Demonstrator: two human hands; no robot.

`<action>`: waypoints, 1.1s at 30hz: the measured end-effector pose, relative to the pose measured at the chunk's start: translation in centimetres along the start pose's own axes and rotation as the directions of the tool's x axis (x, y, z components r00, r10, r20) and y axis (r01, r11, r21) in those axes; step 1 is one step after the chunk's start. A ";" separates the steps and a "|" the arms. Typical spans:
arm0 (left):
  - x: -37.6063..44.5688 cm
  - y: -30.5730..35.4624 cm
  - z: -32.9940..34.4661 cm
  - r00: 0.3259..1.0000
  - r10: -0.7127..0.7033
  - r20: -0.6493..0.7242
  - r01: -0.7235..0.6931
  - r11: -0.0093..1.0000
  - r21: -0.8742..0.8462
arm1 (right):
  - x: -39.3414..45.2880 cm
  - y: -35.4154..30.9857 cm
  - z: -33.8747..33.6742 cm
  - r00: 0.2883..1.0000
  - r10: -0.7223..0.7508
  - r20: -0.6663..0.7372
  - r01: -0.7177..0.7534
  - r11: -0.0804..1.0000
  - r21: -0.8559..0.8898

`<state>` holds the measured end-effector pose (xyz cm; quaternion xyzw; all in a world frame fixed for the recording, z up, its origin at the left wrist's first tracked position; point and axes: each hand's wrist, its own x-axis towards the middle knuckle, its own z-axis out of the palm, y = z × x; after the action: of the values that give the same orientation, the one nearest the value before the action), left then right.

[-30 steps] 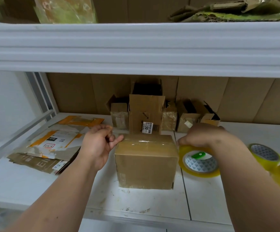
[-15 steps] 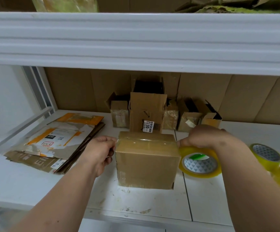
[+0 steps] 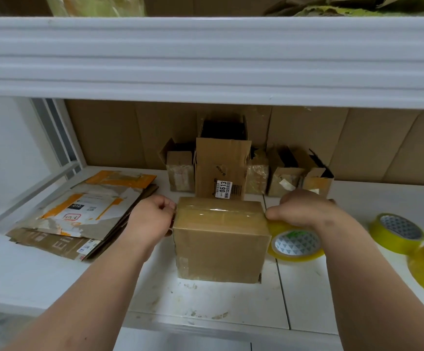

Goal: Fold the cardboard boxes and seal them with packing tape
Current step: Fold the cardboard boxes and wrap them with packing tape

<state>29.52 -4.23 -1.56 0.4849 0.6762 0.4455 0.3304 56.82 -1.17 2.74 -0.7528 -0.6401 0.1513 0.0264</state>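
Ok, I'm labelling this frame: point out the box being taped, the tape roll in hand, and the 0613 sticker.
box (image 3: 221,247), head view, front face.
tape roll (image 3: 295,244), head view, patterned core.
0613 sticker (image 3: 223,189), head view, printed number.

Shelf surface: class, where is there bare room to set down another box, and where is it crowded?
Bare shelf lies along the front edge, before the flattened cardboard and the taped box. Crowded: the back row of small boxes, and the right side with spare tape rolls.
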 end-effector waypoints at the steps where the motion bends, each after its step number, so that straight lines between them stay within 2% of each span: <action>1: -0.1 0.3 -0.1 1.000 0.001 0.018 -0.002 1.000 0.019 | 0.0 0.0 0.0 1.000 0.000 -0.002 0.000 1.000 0.001; 5: -0.5 0.9 0.1 0.995 0.031 0.091 -0.059 0.943 0.327 | -0.3 0.0 0.0 1.000 -0.014 -0.016 0.013 1.000 -0.027; 10: -0.5 1.5 -0.1 0.997 0.015 0.079 -0.035 0.967 0.252 | -1.3 -0.1 0.5 0.995 -0.097 -0.007 0.097 0.995 -0.038; 12: -0.1 2.3 -0.3 0.995 0.050 0.089 -0.079 0.926 0.368 | -2.1 -0.6 1.1 0.993 -0.121 0.011 0.121 0.993 0.018; 14: 0.4 3.2 -0.5 0.991 0.069 0.115 -0.124 0.800 0.587 | -3.1 -0.9 1.5 0.992 -0.116 0.052 0.107 0.982 0.157; 16: 0.6 3.6 -0.1 0.985 0.074 0.153 -0.168 0.572 0.803 | -4.1 -1.0 1.7 0.986 -0.125 0.108 0.086 0.946 0.311; 17: 0.4 3.6 0.2 0.982 0.089 0.166 -0.189 0.461 0.867 | -4.5 -0.9 1.7 0.982 -0.139 0.128 0.086 0.931 0.356; 18: 0.0 3.4 0.7 0.979 0.112 0.173 -0.204 0.393 0.897 | -4.9 -0.8 1.6 0.979 -0.150 0.141 0.087 0.921 0.379; 19: -0.4 3.1 1.4 0.975 0.129 0.179 -0.215 0.375 0.902 | -5.2 -0.7 1.5 0.976 -0.158 0.150 0.088 0.916 0.391; 23: -1.8 2.4 3.1 0.950 0.179 0.255 -0.309 0.442 0.842 | -5.9 -0.5 1.4 0.968 -0.174 0.180 0.082 0.898 0.432; 27: -0.7 3.4 2.3 0.929 0.036 0.368 -0.344 0.449 0.825 | -6.0 0.1 1.2 0.952 -0.244 0.183 0.127 0.862 0.491; 30: -0.4 3.9 1.7 0.919 -0.035 0.393 -0.345 0.412 0.843 | -6.1 1.0 1.5 0.921 -0.324 0.218 0.132 0.783 0.608; 32: -0.7 3.9 2.0 0.922 0.012 0.388 -0.362 0.389 0.847 | -6.0 1.5 2.1 0.910 -0.348 0.224 0.102 0.713 0.694; 33: -1.1 3.8 2.3 0.918 0.080 0.388 -0.386 0.390 0.836 | -6.0 1.7 2.4 0.910 -0.353 0.219 0.091 0.683 0.725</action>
<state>33.28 -4.11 1.06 0.7345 0.6767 -0.0179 0.0465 57.02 -7.62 1.24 -0.5631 -0.6166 0.5057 0.2167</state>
